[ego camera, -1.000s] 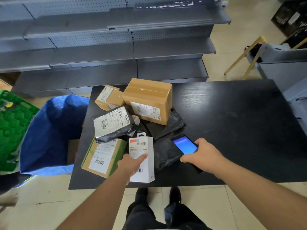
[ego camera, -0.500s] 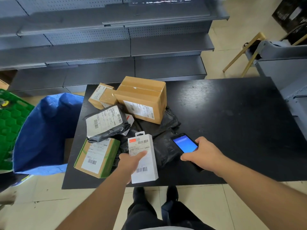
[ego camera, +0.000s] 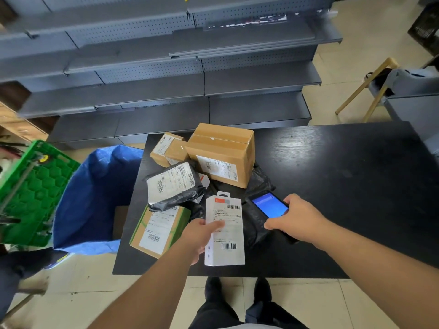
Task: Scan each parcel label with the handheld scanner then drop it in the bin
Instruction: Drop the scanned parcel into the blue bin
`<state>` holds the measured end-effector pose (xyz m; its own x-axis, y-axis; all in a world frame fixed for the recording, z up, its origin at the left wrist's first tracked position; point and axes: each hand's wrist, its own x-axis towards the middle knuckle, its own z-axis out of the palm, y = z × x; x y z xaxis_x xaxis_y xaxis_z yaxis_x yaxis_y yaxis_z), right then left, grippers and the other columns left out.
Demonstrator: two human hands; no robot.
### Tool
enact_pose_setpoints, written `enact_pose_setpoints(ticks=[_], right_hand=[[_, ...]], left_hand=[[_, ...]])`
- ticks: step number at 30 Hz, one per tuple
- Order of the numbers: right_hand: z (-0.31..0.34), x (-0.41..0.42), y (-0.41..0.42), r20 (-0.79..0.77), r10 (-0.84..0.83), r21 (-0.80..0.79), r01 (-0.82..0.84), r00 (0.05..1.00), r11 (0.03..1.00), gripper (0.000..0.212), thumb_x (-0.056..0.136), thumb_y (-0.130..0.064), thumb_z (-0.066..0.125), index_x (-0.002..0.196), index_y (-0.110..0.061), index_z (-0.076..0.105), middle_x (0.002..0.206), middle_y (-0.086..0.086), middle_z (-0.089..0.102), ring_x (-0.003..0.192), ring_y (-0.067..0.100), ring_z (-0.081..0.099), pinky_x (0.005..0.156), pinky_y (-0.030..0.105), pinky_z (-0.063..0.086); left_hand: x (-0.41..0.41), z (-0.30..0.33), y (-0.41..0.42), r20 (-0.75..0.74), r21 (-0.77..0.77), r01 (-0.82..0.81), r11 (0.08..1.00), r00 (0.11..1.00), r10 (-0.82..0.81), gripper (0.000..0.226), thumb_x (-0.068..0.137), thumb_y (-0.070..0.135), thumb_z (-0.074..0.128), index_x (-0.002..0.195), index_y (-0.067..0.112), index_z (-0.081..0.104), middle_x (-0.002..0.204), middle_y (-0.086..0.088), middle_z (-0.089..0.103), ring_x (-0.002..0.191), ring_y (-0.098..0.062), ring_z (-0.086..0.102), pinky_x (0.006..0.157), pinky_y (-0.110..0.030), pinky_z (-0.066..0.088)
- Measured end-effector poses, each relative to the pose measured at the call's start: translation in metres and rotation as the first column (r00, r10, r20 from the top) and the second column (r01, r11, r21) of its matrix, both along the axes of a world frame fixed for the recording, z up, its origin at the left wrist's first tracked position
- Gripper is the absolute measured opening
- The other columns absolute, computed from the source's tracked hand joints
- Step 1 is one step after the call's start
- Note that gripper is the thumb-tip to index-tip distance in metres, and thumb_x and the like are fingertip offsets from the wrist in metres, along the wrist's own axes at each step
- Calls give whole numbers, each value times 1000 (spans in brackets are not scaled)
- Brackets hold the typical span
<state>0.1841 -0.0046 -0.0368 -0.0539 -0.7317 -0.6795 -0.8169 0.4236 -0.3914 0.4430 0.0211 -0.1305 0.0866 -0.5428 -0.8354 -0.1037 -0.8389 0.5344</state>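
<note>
1. White carton (ego camera: 225, 230): slim, flat retail box with hang tab, label and barcodes face up; gripped at its left edge by left hand (ego camera: 198, 236), thumb pressed over the label face, remaining fingers hidden beneath. Far end raised off the bench (ego camera: 332, 186); whether the near end touches it, cannot tell.
2. Handheld scanner (ego camera: 270, 206): phone-shaped, blue screen lit, held by right hand (ego camera: 301, 222), fingers curled round its near end; just right of the carton.
3. Handling, judged: carton likely light and rigid, glossy faces probably slippery; single-edge pinch adequate, though thin walls may dent under squeeze. Best hold: long edges, clear of barcodes, thumb shifted off the label before scanning.
4. Remaining parcels beyond and left of the left fingers: green-edged box (ego camera: 159, 230), black poly mailer (ego camera: 174, 186) resting on it, large brown box (ego camera: 222, 154), small brown box (ego camera: 167, 148). Mailer judged soft and floppy, needs flattening; large box judged to need two hands.
5. Blue bin (ego camera: 95, 198): open, well left of the left fingers, off the bench edge.
</note>
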Motion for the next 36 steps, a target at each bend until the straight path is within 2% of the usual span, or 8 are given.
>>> enact_pose_setpoints(ticks=[3, 6, 15, 20, 23, 28, 33, 36], right_hand=[[6, 0, -4, 18, 6, -25, -6, 1000, 1000, 72, 75, -48, 85, 126, -25, 41, 105, 1, 57, 89, 18, 65, 72, 33, 58], [10, -1, -7, 38, 9, -19, -8, 999, 1000, 75, 72, -50, 86, 126, -24, 40, 105, 2, 59, 89, 19, 66, 70, 34, 57], [33, 7, -10, 77, 108, 13, -109, 991, 994, 63, 66, -49, 88, 110, -22, 53, 105, 4, 65, 93, 20, 65, 67, 30, 49], [53, 16, -10, 72, 229, -1, -229, 971, 973, 61, 65, -51, 88, 106, -19, 56, 103, 3, 66, 83, 17, 60, 64, 28, 45], [62, 22, -8, 78, 285, -19, -284, 955, 959, 59, 63, -52, 87, 101, -19, 57, 101, 3, 67, 82, 18, 59, 63, 29, 43], [75, 30, -3, 62, 354, -70, -350, 933, 934, 54, 67, -49, 86, 100, -17, 58, 99, 3, 63, 79, 16, 53, 62, 28, 39], [80, 34, -2, 63, 392, -68, -388, 918, 919, 53, 66, -50, 86, 98, -16, 59, 98, 2, 59, 81, 17, 53, 62, 27, 39], [81, 34, 0, 72, 404, -66, -400, 912, 914, 52, 65, -50, 86, 94, -16, 59, 95, 2, 59, 80, 17, 53, 62, 27, 39]], left_hand=[[-2, 12, -7, 10, -47, -74, 996, 997, 75, 31, 93, 27, 81, 118, 15, 67, 102, 1, 83, 97, -26, 80, 98, -54, 59], [2, 26, -15, -4, -97, -151, 984, 988, 152, 30, 93, 21, 81, 118, 12, 66, 103, -3, 82, 96, -27, 79, 83, -45, 62], [12, 69, -28, -31, -256, -321, 912, 945, 324, 31, 96, 10, 76, 123, 10, 61, 116, -7, 77, 100, -26, 75, 75, -40, 60], [19, 88, -30, -28, -330, -360, 872, 928, 373, 32, 97, 8, 73, 126, 10, 61, 121, -7, 76, 105, -27, 73, 69, -35, 54], [21, 99, -28, -36, -366, -370, 854, 923, 384, 23, 98, 4, 71, 119, 11, 62, 117, -7, 75, 104, -27, 72, 72, -37, 55], [24, 109, -21, -51, -405, -385, 829, 915, 400, 22, 98, 4, 71, 116, 11, 63, 117, -7, 75, 104, -27, 73, 94, -49, 60], [24, 115, -12, -61, -420, -380, 824, 918, 392, 21, 98, 3, 70, 117, 11, 65, 116, -6, 76, 105, -26, 73, 99, -52, 59], [24, 115, -7, -52, -422, -373, 826, 920, 389, 24, 98, 4, 70, 120, 10, 65, 116, -5, 77, 104, -25, 73, 88, -45, 60]])
